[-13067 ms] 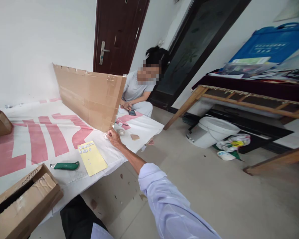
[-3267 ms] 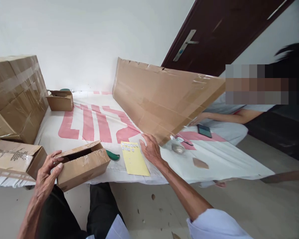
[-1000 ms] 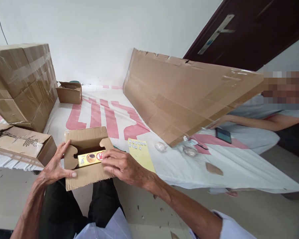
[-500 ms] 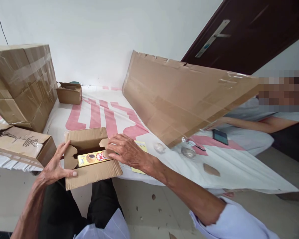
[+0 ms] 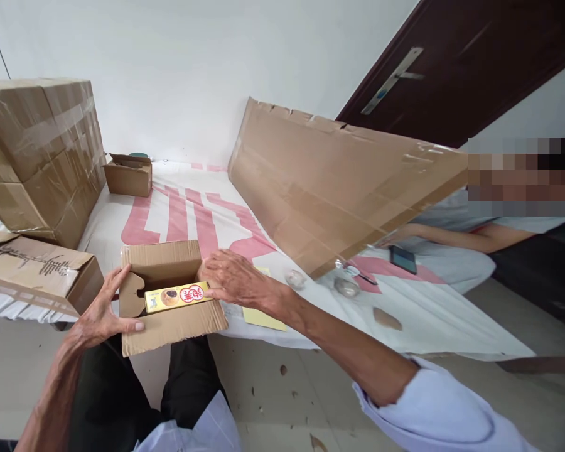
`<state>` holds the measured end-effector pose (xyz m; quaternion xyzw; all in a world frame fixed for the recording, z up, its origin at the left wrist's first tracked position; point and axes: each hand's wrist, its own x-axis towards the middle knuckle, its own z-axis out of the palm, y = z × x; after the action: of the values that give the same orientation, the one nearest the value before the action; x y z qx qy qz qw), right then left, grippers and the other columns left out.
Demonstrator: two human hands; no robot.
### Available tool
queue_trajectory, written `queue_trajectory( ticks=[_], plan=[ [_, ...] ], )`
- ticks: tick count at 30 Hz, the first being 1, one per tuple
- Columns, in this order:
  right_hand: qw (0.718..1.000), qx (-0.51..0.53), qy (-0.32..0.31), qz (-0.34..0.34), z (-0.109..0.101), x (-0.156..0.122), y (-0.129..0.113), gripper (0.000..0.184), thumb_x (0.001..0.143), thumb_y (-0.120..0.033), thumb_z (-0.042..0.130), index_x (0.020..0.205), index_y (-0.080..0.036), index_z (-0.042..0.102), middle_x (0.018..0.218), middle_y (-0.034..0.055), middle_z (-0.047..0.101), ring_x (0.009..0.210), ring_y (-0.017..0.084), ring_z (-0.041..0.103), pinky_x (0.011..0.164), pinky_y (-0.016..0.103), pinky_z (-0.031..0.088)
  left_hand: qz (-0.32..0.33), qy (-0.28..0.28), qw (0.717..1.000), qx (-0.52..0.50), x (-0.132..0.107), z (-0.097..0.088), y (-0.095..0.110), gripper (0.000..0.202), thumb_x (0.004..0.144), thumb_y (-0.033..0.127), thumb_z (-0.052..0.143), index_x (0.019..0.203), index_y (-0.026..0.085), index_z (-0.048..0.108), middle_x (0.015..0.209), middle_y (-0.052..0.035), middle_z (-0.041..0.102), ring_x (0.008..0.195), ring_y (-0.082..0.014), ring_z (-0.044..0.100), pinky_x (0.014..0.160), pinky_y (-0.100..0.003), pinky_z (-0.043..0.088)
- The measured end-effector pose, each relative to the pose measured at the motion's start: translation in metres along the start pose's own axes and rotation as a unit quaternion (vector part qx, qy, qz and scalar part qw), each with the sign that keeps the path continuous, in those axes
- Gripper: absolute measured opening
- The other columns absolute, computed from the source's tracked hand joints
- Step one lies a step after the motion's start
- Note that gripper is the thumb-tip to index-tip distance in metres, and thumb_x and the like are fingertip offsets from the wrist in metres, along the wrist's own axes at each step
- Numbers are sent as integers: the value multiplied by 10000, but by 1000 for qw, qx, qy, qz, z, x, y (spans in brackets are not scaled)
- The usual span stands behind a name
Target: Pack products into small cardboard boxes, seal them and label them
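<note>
Ideally, the left hand (image 5: 96,320), gripping the carton (image 5: 162,254) by its left end at the near edge of the table (image 5: 424,323), braces it; the right hand (image 5: 235,279), curled at the other end, grip unclear, should spare the yellow box (image 5: 174,297) inside.

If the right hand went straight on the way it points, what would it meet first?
Most likely the yellow pack in the open box: its end sits right by the right hand's fingers. Depth is unclear; a bit higher, it might clear the pack and meet the far end flap.
</note>
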<state>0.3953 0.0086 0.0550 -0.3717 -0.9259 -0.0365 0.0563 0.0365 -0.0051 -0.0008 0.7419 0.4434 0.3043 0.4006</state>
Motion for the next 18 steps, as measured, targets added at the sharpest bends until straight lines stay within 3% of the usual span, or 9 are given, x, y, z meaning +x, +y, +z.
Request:
queue_trajectory(
  ticks=[5, 9, 13, 18],
  plan=[
    [995, 61, -75, 0, 12, 15, 4, 339, 874, -468, 860, 1044, -183, 789, 980, 89, 728, 999, 281, 600, 852, 382, 446, -8, -1, 1000, 10, -1, 0, 1, 1221, 698, 699, 901, 1707, 359, 304, 1745, -131, 276, 1588, -469, 340, 1225, -604, 444],
    [990, 69, -120, -2, 15, 27, 3, 291, 833, -393, 852, 1044, -206, 780, 981, 81, 741, 985, 284, 616, 844, 376, 442, -6, -5, 1000, 7, -4, -1, 0, 1267, 686, 729, 895, 1718, 338, 274, 1755, -154, 241, 1598, -477, 313, 1224, -617, 436],
    [991, 48, -122, 13, 21, 30, -5, 259, 833, -257, 778, 1083, -193, 755, 995, 92, 743, 953, 272, 636, 878, 384, 440, 5, -22, 1000, 2, -7, -1, 1, 1330, 654, 745, 911, 1726, 309, 255, 1768, -171, 208, 1614, -487, 268, 1249, -631, 397],
    [991, 98, -85, 26, 17, 30, -5, 322, 890, -240, 702, 1205, -175, 708, 1148, 121, 752, 1055, 272, 652, 974, 411, 448, 3, -8, 1000, -5, -5, -3, 1, 1348, 636, 726, 925, 1723, 281, 263, 1764, -178, 226, 1604, -481, 297, 1269, -632, 370]
  ],
)
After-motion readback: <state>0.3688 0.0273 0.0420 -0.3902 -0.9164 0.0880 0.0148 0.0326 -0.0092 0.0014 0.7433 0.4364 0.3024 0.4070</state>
